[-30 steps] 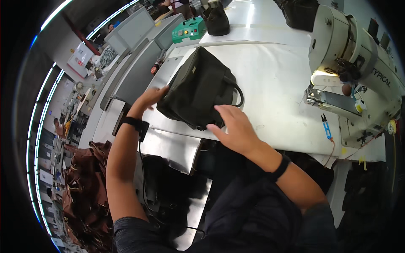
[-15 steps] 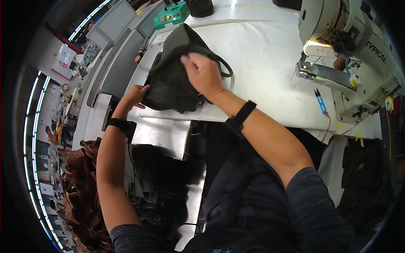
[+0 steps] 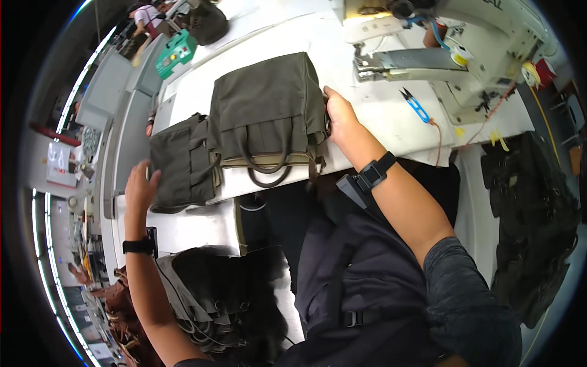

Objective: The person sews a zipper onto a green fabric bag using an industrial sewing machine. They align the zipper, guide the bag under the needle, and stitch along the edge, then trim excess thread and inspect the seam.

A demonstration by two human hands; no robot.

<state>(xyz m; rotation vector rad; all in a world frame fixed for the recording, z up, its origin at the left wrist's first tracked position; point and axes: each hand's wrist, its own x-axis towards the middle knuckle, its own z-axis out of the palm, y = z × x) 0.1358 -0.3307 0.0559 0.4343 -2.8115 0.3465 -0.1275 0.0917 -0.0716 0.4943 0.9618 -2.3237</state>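
A dark olive fabric bag (image 3: 260, 92) lies on the white worktable, its two rounded handles hanging toward the front edge. Against its left side is a second olive section (image 3: 180, 162) with pockets and a strap; I cannot tell whether it is a separate bag. My right hand (image 3: 342, 116) is closed at the bag's right side, by the zipper end, with some fingertips hidden behind the fabric. Beside the left section's outer edge is my left hand (image 3: 140, 186), fingers apart and slightly blurred; whether it touches the fabric cannot be told.
A sewing machine (image 3: 465, 67) stands at the right, with blue-handled thread snips (image 3: 416, 105) before it. At the far left sits a green box (image 3: 175, 54) near a dark bag (image 3: 206, 23). Dark pieces (image 3: 226, 300) are piled below the table; brown bags (image 3: 119, 306) lie lower left.
The bag went from raised and folded to lying flatter, with its handles toward me. My right hand moved from its top to its right side; my left hand moved outward and opened.
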